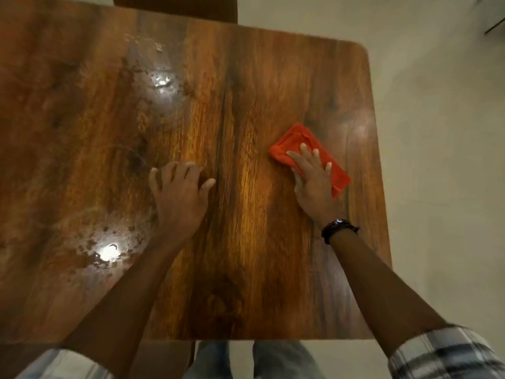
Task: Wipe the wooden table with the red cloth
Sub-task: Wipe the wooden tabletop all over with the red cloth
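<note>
The wooden table (pixel 246 242) fills most of the view, glossy brown with dark grain. A folded red cloth (pixel 295 139) lies on its right side, close to the right edge. My right hand (pixel 311 181) presses flat on the cloth with its fingers spread and straight. My left hand (pixel 177 195) rests on the bare wood near the middle, fingers lightly bent, holding nothing. Wet patches with droplets (pixel 109 250) shine at the near left, and more droplets (pixel 161 77) glint at the far middle.
The table's right edge (pixel 378 160) and near edge (pixel 273 339) border a pale floor (pixel 442 160). A dark chair back (pixel 175 6) stands at the far side. My legs (pixel 262 359) show below the near edge. A black watch (pixel 337 228) sits on my right wrist.
</note>
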The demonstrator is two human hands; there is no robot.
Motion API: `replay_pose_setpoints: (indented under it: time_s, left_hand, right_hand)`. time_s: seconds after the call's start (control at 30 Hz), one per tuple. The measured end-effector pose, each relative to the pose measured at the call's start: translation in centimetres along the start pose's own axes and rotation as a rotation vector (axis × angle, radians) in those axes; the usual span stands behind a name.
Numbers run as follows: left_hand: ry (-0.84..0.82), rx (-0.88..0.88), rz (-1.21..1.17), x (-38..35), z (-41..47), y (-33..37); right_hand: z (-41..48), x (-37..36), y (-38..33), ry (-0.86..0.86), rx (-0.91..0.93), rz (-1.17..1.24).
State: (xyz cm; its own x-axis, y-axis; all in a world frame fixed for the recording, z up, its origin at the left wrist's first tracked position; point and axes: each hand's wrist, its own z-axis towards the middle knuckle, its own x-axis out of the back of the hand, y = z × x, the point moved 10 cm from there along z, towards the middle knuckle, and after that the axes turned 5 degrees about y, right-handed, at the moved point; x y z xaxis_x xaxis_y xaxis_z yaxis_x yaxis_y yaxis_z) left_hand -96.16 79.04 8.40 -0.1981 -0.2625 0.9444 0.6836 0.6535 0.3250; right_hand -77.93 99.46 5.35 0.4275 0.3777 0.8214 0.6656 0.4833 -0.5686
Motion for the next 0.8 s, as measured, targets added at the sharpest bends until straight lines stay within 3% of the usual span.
replay_pose_setpoints:
  time_s: [0.17,0.3,0.43,0.57,0.67,0.8]
  left_hand:
    - [0.076,0.049,-0.015,1.0,-7.6,-1.4]
    - [0.058,0.087,-0.102,1.2,-11.4,-2.2]
    - [0.052,0.143,-0.198,1.3,-14.0,-3.1]
    - [0.036,0.184,-0.241,1.4,-16.0,-4.7]
    - [0.085,0.188,-0.228,2.4,-17.2,-6.2]
    - [0.127,0.235,-0.199,3.4,-19.2,-9.2]
  right_hand:
    - [-9.3,-5.6,-7.6,-0.179,0.299,-0.012]
    - [-17.0,-5.5,-5.4,-0.254,0.433,-0.124]
    - [-18.2,-1.3,0.5,-0.238,0.316,-0.157]
    - [-13.1,1.3,2.3,-0.190,0.147,-0.144]
    - [-8.0,0.6,-0.5,-0.119,0.006,-0.006]
    - [-5.3,-5.9,-9.5,-0.199,0.130,0.053]
